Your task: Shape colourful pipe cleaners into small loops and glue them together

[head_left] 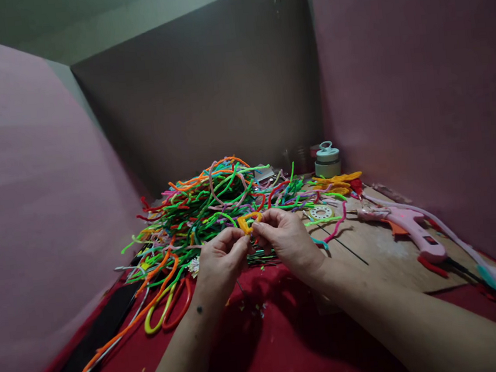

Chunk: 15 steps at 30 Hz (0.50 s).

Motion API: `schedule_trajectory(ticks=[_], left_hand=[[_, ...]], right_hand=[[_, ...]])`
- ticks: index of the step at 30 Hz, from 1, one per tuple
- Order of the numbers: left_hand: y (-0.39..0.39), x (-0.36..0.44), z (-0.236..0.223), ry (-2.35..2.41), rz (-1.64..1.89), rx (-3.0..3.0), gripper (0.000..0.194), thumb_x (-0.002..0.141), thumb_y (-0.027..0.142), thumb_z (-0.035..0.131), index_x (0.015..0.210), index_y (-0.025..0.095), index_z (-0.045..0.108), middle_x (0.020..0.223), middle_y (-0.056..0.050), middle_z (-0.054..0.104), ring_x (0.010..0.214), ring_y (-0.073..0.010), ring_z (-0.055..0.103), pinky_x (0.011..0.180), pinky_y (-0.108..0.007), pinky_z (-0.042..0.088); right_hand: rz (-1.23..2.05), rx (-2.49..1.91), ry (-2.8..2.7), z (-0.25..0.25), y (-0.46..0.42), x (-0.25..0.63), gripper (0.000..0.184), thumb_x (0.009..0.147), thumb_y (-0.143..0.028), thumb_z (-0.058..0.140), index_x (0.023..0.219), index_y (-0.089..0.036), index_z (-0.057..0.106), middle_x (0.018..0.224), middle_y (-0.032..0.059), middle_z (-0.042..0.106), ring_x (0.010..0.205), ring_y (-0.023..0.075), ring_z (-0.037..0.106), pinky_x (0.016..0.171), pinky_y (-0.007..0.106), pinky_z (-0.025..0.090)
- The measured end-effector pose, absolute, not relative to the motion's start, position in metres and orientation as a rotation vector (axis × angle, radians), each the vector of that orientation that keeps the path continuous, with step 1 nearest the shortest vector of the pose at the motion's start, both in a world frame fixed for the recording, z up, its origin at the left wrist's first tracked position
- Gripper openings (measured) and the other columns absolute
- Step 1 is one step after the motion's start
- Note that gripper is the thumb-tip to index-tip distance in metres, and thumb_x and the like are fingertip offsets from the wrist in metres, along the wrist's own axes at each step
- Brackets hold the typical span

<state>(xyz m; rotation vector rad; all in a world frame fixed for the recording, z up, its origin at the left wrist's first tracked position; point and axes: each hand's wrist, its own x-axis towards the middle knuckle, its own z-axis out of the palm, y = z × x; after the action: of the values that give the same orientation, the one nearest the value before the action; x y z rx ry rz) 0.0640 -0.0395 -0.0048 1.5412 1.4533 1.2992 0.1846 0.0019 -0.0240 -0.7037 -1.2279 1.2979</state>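
Observation:
Between my two hands, above the front of the pile, is a yellow-orange pipe cleaner [245, 225] bent into a small loop. My left hand [224, 259] pinches its lower left side between thumb and forefinger. On the right side, the thumb and fingers of my right hand [289, 241] are closed on the same piece. Right behind it rises a big tangled heap of pipe cleaners [206, 204] in green, orange, red, pink and other colours. Some thin dark green stems [261, 259] lie just below the hands.
A pink glue gun [410, 226] rests on a cardboard sheet [382, 261] at the right, its cord running toward the front. Near it are a white tape reel [321, 212], yellow pipe cleaner shapes [339, 184] and a mint-green container [327, 161]. A dark flat object [96, 341] lies left on red cloth [273, 353].

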Motion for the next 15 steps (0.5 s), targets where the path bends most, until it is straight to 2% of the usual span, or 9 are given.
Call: schedule_trajectory(ticks=[3, 7, 15], left_hand=[[-0.0395, 0.0648, -0.0056, 1.45, 1.311, 1.567, 0.017, 0.071, 0.031, 0.06, 0.068, 0.015, 0.056, 0.05, 0.005, 0.047, 0.041, -0.0052, 0.037, 0.039, -0.018, 0.028], [-0.0405, 0.0658, -0.0051, 1.466, 1.3, 1.666, 0.017, 0.073, 0.03, 0.057, 0.065, 0.016, 0.054, 0.049, 0.005, 0.044, 0.043, -0.0066, 0.037, 0.042, -0.019, 0.029], [-0.0369, 0.0619, -0.0059, 1.444, 1.35, 1.865, 0.02, 0.071, 0.021, 0.056, 0.053, 0.017, 0.049, 0.063, 0.001, 0.048, 0.051, -0.0083, 0.04, 0.046, -0.02, 0.032]], right_hand=[[1.233, -0.715, -1.273, -0.0239, 0.0024, 0.1855, 0.012, 0.07, -0.026, 0.058, 0.068, -0.016, 0.052, 0.056, -0.0038, 0.052, 0.048, 0.0076, 0.046, 0.044, 0.019, 0.036], [1.324, -0.717, -1.229, -0.0229, 0.0011, 0.1855, 0.012, 0.069, -0.026, 0.058, 0.066, -0.017, 0.05, 0.053, -0.0044, 0.051, 0.044, 0.0079, 0.044, 0.042, 0.02, 0.035], [1.289, -0.702, -1.292, -0.0255, 0.0003, 0.1832, 0.012, 0.065, -0.021, 0.058, 0.058, -0.016, 0.05, 0.049, -0.0056, 0.047, 0.045, 0.006, 0.039, 0.043, 0.019, 0.031]])
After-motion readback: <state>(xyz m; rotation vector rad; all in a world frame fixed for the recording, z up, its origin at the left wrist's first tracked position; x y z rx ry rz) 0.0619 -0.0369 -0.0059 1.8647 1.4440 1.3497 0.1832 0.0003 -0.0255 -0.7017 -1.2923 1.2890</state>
